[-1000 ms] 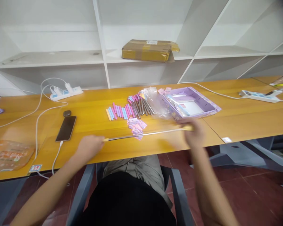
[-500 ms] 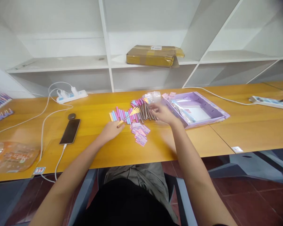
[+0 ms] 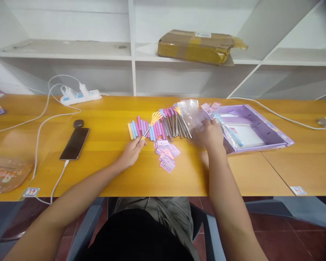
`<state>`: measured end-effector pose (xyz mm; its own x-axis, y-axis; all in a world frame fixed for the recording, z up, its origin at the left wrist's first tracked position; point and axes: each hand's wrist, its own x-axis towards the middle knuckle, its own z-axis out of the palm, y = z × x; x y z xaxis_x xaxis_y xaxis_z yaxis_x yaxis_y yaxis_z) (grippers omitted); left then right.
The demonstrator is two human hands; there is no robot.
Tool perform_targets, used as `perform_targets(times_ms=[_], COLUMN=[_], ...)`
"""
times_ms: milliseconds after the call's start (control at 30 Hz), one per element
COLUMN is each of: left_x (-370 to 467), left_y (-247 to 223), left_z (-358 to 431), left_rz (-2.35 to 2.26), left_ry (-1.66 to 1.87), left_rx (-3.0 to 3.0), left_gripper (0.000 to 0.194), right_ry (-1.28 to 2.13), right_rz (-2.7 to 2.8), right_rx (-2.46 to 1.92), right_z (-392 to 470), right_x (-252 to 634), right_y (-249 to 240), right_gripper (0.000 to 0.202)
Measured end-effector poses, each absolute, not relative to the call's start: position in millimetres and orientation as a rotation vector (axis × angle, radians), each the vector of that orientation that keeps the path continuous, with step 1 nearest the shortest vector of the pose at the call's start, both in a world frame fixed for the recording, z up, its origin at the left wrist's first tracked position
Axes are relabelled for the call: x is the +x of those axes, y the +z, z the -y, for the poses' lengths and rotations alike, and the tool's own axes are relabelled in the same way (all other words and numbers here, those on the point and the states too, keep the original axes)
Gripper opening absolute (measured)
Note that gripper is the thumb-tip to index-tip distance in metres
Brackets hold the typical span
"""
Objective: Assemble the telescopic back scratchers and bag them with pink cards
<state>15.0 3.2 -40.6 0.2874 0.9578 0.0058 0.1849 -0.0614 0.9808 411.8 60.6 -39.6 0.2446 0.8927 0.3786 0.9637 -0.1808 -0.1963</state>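
Note:
My left hand (image 3: 133, 150) is closed around the handle of a small back scratcher (image 3: 153, 119), its yellow hand-shaped head pointing up and away from me. Beyond it, a row of coloured handle sleeves (image 3: 141, 127) in yellow, blue, purple and pink lies on the table. Beside these are several back scratchers with metal rods (image 3: 176, 125), heads to the rear. My right hand (image 3: 212, 134), blurred, has its fingers drawn together on a clear plastic bag (image 3: 199, 132) at the left edge of the purple tray (image 3: 273, 125). Small pink and purple cards (image 3: 167, 154) lie in front.
More clear bags (image 3: 190, 108) lie behind the rods. Bagged blue items (image 3: 230, 132) rest in the tray. To the left are a phone (image 3: 74, 144) on a cable, a dark small case (image 3: 78, 123) and a power strip (image 3: 81, 96). A taped carton (image 3: 192, 45) sits on the shelf.
My right hand has moved from beside the metal rods rightward to the tray's left edge. My left hand keeps the yellow back scratcher, now tilted more upright. The camera view has shifted.

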Motion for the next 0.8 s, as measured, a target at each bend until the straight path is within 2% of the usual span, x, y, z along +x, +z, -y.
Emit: perform_targets(times_ms=[400,800], left_x=[12.7,14.4], left_y=[-38.4,-28.2], left_z=[-4.5,0.2], left_rz=[-1.035,-1.089], left_ry=[0.859,0.833], left_rx=[1.490,1.581], left_gripper=[0.050,0.046], right_ry=[-0.334,-0.478], right_rz=[1.554,1.446], right_rx=[-2.073,-1.940], right_z=[-61.8,-57.8], right_x=[414.2,407.4], right_y=[-38.2,-22.7], right_gripper=[0.033,0.020])
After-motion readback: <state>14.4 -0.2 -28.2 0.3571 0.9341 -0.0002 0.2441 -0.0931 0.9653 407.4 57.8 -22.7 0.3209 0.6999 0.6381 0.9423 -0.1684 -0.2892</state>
